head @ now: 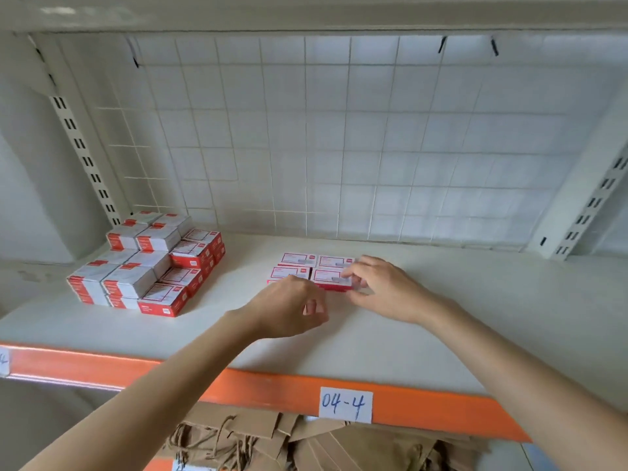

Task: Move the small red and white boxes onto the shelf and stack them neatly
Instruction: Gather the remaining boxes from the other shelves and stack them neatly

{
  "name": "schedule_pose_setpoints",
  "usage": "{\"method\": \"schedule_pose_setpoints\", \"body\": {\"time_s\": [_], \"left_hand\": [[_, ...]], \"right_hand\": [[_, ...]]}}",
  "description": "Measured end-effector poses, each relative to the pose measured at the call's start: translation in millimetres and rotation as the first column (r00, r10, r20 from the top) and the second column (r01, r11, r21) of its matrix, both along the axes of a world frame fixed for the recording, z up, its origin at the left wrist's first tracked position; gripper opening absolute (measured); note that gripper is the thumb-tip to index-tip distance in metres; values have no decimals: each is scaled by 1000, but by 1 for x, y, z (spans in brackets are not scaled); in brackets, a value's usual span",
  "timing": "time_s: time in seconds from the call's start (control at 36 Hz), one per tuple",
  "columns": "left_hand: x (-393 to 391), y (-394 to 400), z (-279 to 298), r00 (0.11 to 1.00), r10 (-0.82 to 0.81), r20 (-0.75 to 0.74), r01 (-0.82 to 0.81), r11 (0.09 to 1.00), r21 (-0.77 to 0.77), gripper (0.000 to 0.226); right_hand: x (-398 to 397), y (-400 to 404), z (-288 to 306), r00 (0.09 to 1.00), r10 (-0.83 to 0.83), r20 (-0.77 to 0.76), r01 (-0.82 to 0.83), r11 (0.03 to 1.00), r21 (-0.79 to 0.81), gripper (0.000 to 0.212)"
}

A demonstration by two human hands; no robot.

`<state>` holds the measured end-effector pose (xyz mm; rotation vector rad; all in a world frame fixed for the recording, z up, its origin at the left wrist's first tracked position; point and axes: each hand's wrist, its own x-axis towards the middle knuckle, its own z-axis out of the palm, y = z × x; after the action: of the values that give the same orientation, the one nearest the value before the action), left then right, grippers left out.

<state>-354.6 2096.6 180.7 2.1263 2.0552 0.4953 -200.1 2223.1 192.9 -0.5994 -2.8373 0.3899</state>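
Several small red and white boxes (307,268) lie flat in a two-by-two group on the white shelf (441,317), near its middle. My right hand (380,288) pinches the front right box (331,278) of that group at its right end. In front of the group's left side is my left hand (289,309), fingers curled, hiding the front edge of the front left box; whether it holds anything is unclear. At the shelf's left stands a larger stack of red and white boxes (149,263), several layers high.
An orange beam (136,367) with a paper label "04-4" (346,404) fronts the shelf. A white wire grid (339,147) closes the back. Slotted uprights stand at both sides. Brown paper bags (339,443) lie on the level below.
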Motion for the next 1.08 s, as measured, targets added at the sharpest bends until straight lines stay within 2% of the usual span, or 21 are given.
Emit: {"method": "schedule_pose_setpoints", "body": {"time_s": [0.19,0.36,0.5,0.67,0.81,1.08], "left_hand": [[54,48,16,981,-103,-163,101,995,-21,17],[125,81,28,945,-191,-267,197,980,-2,21],[201,107,35,926,-259,-277,271,963,7,22],[317,146,46,918,-312,-243,343,934,99,19],[411,172,38,896,-387,-219,411,909,73,19],[535,229,30,853,-473,-218,493,869,41,25]], "right_hand": [[73,19,3,979,-108,175,91,990,105,35],[152,33,9,958,-193,212,156,971,180,36],[245,47,24,935,-268,231,220,952,213,39],[374,63,40,888,-413,204,370,904,215,36],[461,64,32,854,-468,229,430,881,198,37],[574,105,11,786,-607,115,601,794,85,33]]}}
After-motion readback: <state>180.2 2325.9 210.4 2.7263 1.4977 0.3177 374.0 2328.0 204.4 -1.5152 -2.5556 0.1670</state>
